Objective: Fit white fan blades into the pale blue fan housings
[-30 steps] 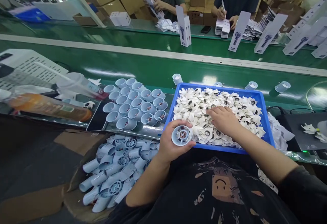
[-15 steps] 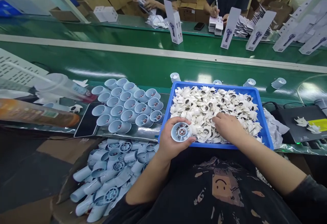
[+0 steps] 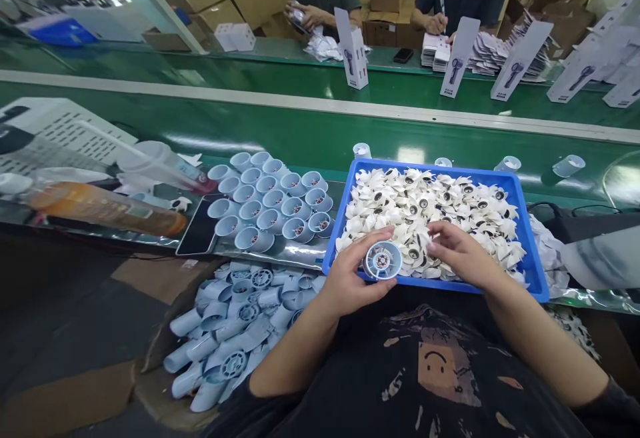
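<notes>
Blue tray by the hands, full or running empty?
Full: white fan blades cover the blue tray from wall to wall; no bare floor shows.

Bright overhead light, glare streaks on green belt, wide-angle edge warp, sharp center

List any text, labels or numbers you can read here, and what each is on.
No words or numbers can be read.
Upright white cartons at the far side: a fan picture; any print is too small to read.
Orange bottle: label blurred.
Black shirt: a smiley face, no words.
Blue housing in the left hand: no marking shows.
</notes>
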Demonstrator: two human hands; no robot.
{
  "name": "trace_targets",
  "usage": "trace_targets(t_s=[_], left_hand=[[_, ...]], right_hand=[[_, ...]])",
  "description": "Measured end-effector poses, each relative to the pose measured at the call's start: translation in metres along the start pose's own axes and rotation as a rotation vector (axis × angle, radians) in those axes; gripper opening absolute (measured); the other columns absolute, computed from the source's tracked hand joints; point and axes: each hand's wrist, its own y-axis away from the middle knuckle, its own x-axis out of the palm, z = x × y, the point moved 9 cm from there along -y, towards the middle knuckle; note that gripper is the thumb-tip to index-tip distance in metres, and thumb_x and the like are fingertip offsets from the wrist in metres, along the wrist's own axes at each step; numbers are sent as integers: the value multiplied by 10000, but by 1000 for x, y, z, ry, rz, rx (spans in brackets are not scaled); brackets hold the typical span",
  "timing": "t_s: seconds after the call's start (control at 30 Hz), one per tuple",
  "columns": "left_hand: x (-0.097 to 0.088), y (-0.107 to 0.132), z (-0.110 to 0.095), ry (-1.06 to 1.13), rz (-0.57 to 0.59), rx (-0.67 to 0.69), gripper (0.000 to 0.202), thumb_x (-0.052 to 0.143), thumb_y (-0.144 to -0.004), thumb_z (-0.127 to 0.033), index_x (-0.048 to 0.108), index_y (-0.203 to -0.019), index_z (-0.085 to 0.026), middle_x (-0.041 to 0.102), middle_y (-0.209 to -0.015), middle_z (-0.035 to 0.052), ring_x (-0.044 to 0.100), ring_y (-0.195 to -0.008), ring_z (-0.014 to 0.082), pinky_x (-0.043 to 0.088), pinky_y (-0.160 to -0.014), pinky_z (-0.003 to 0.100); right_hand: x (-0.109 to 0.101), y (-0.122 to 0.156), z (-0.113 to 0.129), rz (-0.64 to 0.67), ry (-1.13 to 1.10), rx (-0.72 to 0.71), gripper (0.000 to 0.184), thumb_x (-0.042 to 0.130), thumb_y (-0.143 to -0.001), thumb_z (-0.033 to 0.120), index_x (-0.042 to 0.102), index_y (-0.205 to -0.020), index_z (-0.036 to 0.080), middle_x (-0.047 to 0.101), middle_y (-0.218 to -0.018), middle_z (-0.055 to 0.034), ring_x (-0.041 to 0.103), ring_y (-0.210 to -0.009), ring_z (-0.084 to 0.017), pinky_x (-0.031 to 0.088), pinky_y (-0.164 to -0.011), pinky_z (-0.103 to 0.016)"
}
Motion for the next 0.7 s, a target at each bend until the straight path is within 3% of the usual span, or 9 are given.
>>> trace_targets(t_s=[0.07,0.13,0.27,0.33,0.4,0.5,0.6,0.7], left_hand=[[8,1,-2,-41,99,-1,578,704,-730,-256,559,-1289,-226,649,-1276,110,624,-1162,306,490,-1011,449],[15,1,-1,-115,165,-21,580,691,-728,-271,544,-1286,-217,672,-1214,106,655,-1081,290,522,-956,437],[21,-4,-10,-328,153,54,568,741,-759,-395,534,-1254,-209,672,-1202,115,651,-1076,287,515,-951,457],[25,-7,-18,-424,134,120,515,720,-804,-437,534,-1229,-212,688,-1159,106,659,-1059,275,517,-937,451],[30,-8,-28,-510,114,211,439,662,-862,-437,528,-1212,-207,698,-1125,104,663,-1045,265,520,-922,443],[34,-8,-43,-600,30,345,338,572,-923,-365,514,-1203,-184,699,-1092,115,663,-1029,256,526,-906,434],[35,-7,-48,-635,-63,369,319,546,-917,-299,504,-1213,-186,690,-1089,113,658,-1028,251,529,-911,435],[38,-7,-49,-624,-78,363,351,552,-910,-286,489,-1242,-190,684,-1108,113,650,-1053,252,525,-931,438]], right_hand=[[12,10,7,62,-226,-52,408,233,-1001,457,396,-1222,155,600,-897,-96,623,-748,-193,542,-670,-319],[19,17,13,99,-382,-86,463,206,-1001,542,398,-1182,162,592,-836,-77,620,-697,-188,531,-611,-299],[16,23,28,67,-494,-132,382,422,-996,537,485,-1147,192,595,-871,-60,608,-723,-176,519,-644,-292],[6,25,41,0,-411,-190,243,541,-974,398,560,-1126,209,598,-958,-61,595,-801,-175,508,-741,-314],[-6,28,62,-107,-150,-305,167,581,-948,231,627,-1107,212,581,-1017,-65,571,-857,-185,481,-786,-334],[-9,32,88,-234,271,-454,164,642,-900,106,683,-1050,160,540,-933,-67,534,-821,-205,454,-710,-335],[-6,25,93,-263,315,-473,122,753,-804,51,697,-881,125,472,-815,-30,494,-740,-184,416,-648,-306],[-10,23,92,-294,263,-473,62,716,-852,79,699,-880,132,465,-863,-41,481,-751,-177,398,-653,-300]])
